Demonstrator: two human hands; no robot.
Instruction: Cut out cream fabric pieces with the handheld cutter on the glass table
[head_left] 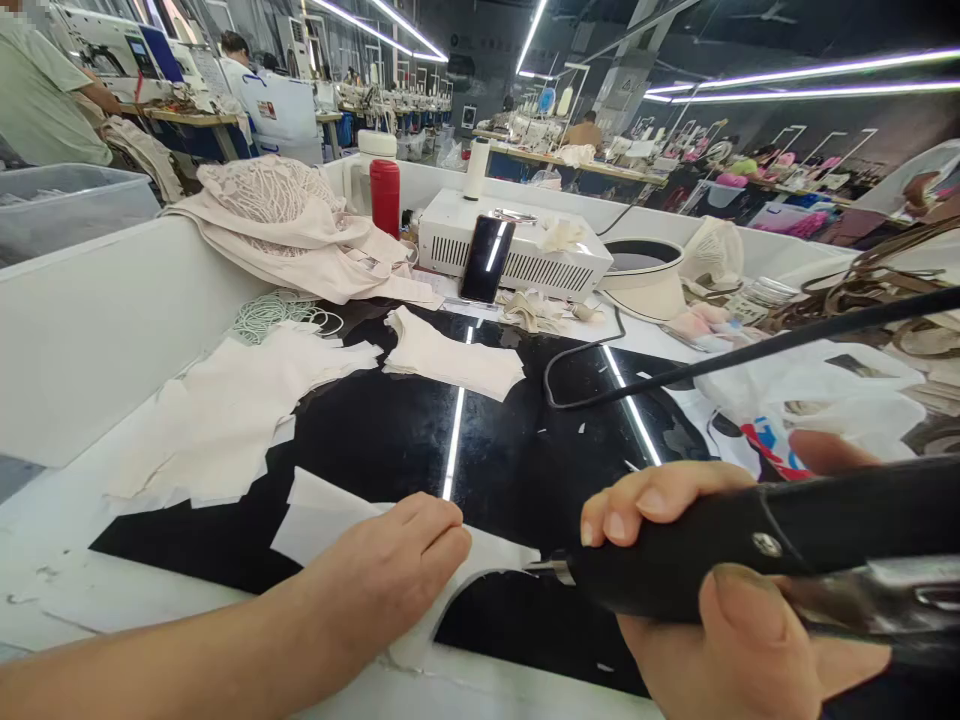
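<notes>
My left hand [409, 560] presses down on a white fabric piece [330, 510] with its fingers curled together; the fingertips are hidden. The fabric lies on a glossy black sheet [375, 430], and its near right edge curves. In my right hand [720, 590] is a thick black corded hand tool [675, 560], gripped with fingers over the top and the thumb at the near side. The tool's narrow metal tip [553, 568] meets the right end of the fabric. A silvery part along the tool's rear is smeared by motion.
Cream fabric pieces [225, 410] lie left, with another stack [450, 355] farther back. A phone [487, 258] leans against a white vented box [517, 245]. The black cord [787, 335] crosses at right above a plastic bag [817, 390]. A red bottle [385, 198] stands behind.
</notes>
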